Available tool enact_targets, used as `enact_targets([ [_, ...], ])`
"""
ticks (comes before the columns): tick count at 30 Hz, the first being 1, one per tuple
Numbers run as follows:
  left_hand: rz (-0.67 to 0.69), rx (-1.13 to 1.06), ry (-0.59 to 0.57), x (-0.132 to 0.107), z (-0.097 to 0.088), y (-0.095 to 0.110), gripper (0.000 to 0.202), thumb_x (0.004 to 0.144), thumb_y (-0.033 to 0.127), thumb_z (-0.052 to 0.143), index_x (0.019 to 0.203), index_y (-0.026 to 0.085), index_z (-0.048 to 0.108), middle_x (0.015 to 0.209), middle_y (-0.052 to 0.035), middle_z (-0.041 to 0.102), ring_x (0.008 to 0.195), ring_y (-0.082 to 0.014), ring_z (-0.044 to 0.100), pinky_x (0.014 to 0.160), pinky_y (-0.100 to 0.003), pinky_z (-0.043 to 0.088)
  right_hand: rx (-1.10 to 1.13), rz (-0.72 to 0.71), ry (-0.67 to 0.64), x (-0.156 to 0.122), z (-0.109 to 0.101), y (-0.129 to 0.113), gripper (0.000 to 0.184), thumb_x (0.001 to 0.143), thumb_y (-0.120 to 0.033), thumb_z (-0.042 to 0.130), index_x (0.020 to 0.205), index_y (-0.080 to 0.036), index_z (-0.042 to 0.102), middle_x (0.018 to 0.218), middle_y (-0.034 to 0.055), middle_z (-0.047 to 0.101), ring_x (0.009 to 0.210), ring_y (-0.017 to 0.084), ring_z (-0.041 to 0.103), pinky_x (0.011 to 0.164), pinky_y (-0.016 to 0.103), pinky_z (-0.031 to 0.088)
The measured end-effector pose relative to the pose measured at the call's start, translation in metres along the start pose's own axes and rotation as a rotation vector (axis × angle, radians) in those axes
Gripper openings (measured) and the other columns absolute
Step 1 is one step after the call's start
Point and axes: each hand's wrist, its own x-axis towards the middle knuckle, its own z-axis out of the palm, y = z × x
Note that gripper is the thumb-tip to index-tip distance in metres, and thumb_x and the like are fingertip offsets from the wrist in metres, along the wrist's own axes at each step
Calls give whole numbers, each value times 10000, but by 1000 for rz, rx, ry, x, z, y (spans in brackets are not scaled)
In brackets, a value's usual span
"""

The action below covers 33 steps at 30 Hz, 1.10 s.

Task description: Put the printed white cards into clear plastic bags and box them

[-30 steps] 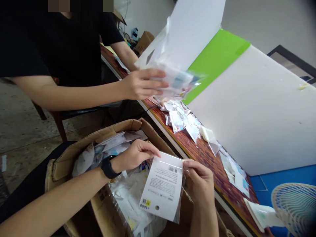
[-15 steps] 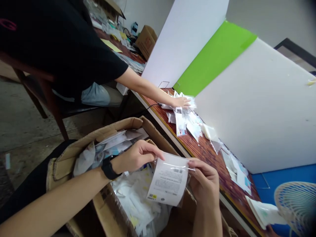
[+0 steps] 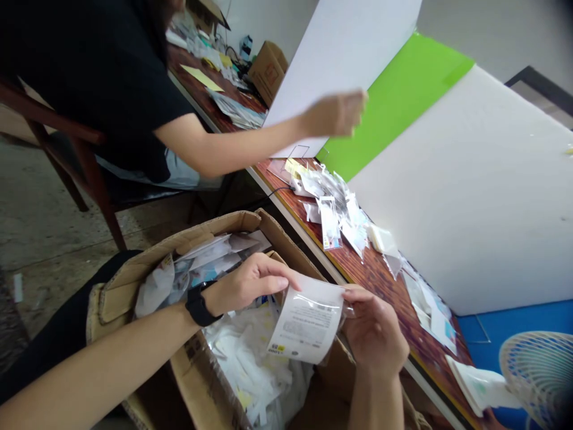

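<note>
A clear plastic packet with a printed white card [image 3: 307,327] hangs over the open box, its top edge held between my two hands. My left hand [image 3: 253,285], with a black watch on the wrist, pinches the top left corner. The top right corner is between the closed fingers of my right hand [image 3: 375,327]. Below the packet, the cardboard box [image 3: 188,373] holds many loose white strips and wrappers [image 3: 250,358]. Its far compartment contains more clear packets with white and blue cards [image 3: 206,263].
Packets [image 3: 331,218] lie heaped along the wooden table [image 3: 358,269] beside white and green partitions [image 3: 385,107]. A white fan [image 3: 535,370] stands at lower right. At left, a co-worker in a black shirt sits with a hand [image 3: 335,114] raised over the table.
The co-worker's hand has lifted off the packets on the table and moved up. My packet now bows slightly, and my right hand has turned and shifted a little to the right.
</note>
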Motion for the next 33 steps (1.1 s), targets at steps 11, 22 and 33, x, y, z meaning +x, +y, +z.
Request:
enact_targets([
  [11,-48,-93,19,3,6,-3,214,757,142,570,875,233,725,932,-15,726,836,-203,634,709,-289,481,-84,103,134,-1,-2,8,152,649,-167,736,791,-221,740,856,40,687,785,176,617,657,269,487],
  [22,-87,-373,162,14,19,-5,628,714,214,708,1259,239,397,983,-59,661,862,-198,634,739,-314,483,-113,97,134,1,5,20,242,667,-163,724,899,-230,731,893,41,709,796,188,634,714,310,505],
  [33,-141,-100,252,14,23,-10,387,768,206,610,1138,200,495,899,-23,635,792,-158,601,681,-258,469,-228,258,213,2,48,23,538,643,-312,778,1087,-216,490,882,32,665,757,187,628,630,288,508],
])
